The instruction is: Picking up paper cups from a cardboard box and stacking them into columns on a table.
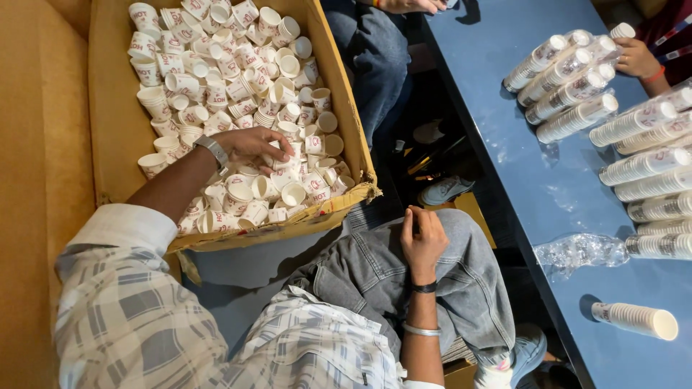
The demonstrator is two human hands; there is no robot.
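The left hand reaches into the cardboard box, fingers spread and curled down over the loose paper cups; whether it grips one I cannot tell. This looks like the gathering step, and the next move calls for closing on a few cups. The right hand rests empty and loosely curled on the knee. Stacked cups lie on the blue bench, where another person's hand works.
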